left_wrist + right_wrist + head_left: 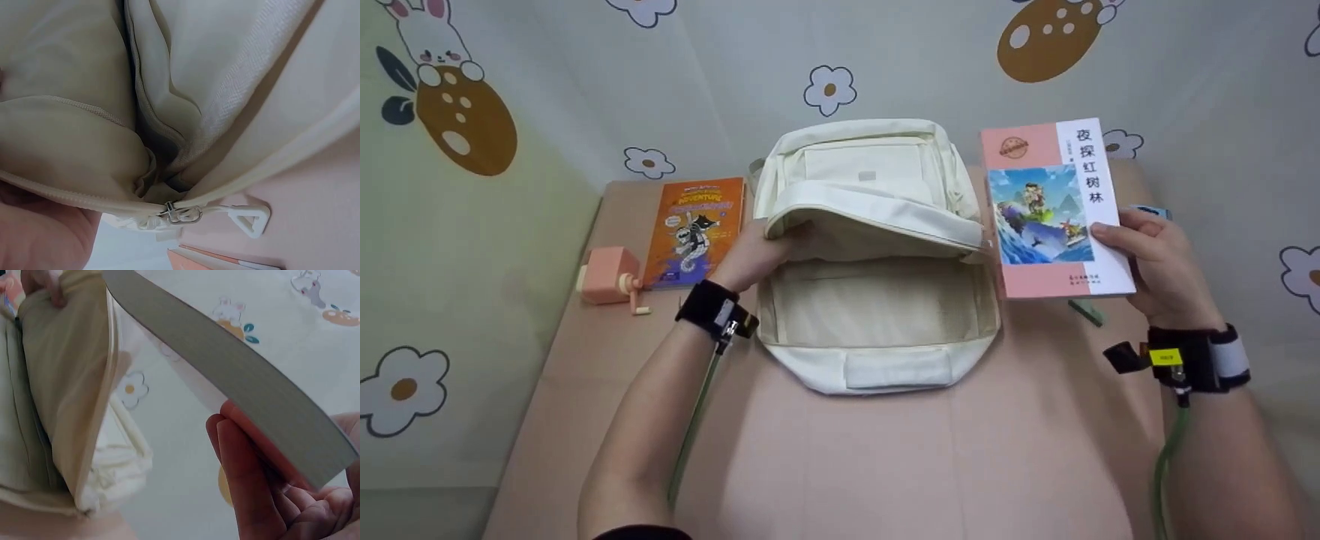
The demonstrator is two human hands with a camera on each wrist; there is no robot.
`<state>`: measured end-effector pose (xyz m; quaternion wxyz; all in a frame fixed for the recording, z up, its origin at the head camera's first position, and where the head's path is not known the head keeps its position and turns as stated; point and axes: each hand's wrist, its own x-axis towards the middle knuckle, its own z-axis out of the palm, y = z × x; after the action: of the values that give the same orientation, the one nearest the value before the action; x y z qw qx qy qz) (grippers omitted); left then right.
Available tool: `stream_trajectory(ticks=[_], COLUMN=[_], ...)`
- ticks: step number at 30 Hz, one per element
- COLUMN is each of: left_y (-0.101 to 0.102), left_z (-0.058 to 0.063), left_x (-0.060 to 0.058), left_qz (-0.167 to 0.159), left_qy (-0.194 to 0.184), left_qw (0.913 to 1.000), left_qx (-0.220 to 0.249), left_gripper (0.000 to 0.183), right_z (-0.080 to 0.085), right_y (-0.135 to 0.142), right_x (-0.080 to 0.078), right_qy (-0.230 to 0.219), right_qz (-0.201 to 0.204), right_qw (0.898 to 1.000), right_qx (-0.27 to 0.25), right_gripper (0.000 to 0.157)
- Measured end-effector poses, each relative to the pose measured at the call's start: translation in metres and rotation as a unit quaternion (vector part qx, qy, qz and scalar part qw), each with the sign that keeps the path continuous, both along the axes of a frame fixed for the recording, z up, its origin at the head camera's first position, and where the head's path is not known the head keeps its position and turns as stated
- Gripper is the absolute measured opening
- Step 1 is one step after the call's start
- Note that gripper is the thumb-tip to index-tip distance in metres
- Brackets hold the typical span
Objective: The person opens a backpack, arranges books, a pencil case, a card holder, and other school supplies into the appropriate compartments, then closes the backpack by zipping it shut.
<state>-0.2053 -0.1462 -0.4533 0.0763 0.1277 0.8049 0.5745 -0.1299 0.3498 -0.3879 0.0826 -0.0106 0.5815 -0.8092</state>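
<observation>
A cream backpack (817, 369) lies on the table with its main compartment unzipped. My left hand (757, 251) grips the edge of the raised front panel at its left side, the fingers hidden inside the opening. In the left wrist view, a zipper pull (250, 220) hangs at the corner of the opening. My right hand (1162, 259) holds a pink and white paperback book (1039, 281) up at the backpack's right, thumb on the front cover and fingers behind. The right wrist view shows the book's page edges (225, 371) and the fingers supporting its back cover.
An orange book (694, 232) lies left of the backpack, beside a pink crank pencil sharpener (612, 274). A small green object (1086, 312) sits on the table under the held book. Part of a blue item (1153, 213) shows behind my right hand. A patterned curtain (720, 67) hangs behind the table.
</observation>
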Motion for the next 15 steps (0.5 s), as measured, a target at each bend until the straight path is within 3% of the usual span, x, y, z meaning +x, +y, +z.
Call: stream_trajectory(ticks=[3, 7, 11, 15], left_y=[0.0, 0.0, 0.0, 0.0], left_z=[0.0, 0.0, -0.001, -0.001], left_x=[0.0, -0.001, -0.001, -0.001], left_qz=[-0.003, -0.005, -0.008, -0.009], left_qy=[-0.001, 0.001, 0.001, 0.006], left_qw=[1.0, 1.0, 0.9999, 0.9997], left_qx=[0.005, 0.005, 0.012, 0.022], left_gripper=[0.05, 0.052, 0.051, 0.051], right_z=[0.006, 0.009, 0.008, 0.0], right_y=[-0.014, -0.035, -0.059, -0.078], right_x=[0.004, 0.009, 0.013, 0.013], right_qy=[0.023, 0.035, 0.024, 0.004], right_qz=[0.082, 0.181, 0.272, 0.337], right_qw=[0.996, 0.982, 0.958, 0.933], right_qx=[-0.011, 0.028, 0.089, 0.128], right_gripper=[0.037, 0.04, 0.041, 0.04])
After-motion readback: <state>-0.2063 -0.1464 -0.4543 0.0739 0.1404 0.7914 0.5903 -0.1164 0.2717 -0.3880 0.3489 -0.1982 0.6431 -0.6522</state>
